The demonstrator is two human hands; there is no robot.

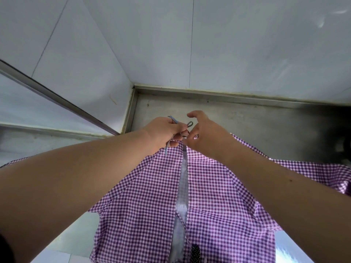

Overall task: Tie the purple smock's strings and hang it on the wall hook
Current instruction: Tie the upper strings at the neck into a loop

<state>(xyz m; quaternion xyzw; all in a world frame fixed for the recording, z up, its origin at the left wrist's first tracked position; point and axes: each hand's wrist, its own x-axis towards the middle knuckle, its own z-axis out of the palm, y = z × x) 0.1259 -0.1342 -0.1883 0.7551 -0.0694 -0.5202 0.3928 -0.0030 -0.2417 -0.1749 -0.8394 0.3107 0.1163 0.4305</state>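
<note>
A purple-and-white checked smock [209,196] lies spread on a steel counter [256,118], its back opening running up the middle towards me. Thin blue-grey strings [175,121] meet at the far end of that opening. My left hand [163,132] pinches one string, whose loose end hangs down past the wrist. My right hand [205,133] touches it from the right, fingers curled around a small loop of string. No wall hook is in view.
The counter sits in a corner of pale tiled walls [228,44]. A metal rail [57,97] runs diagonally along the left wall. A dark blurred shape [340,141] stands at the counter's right end.
</note>
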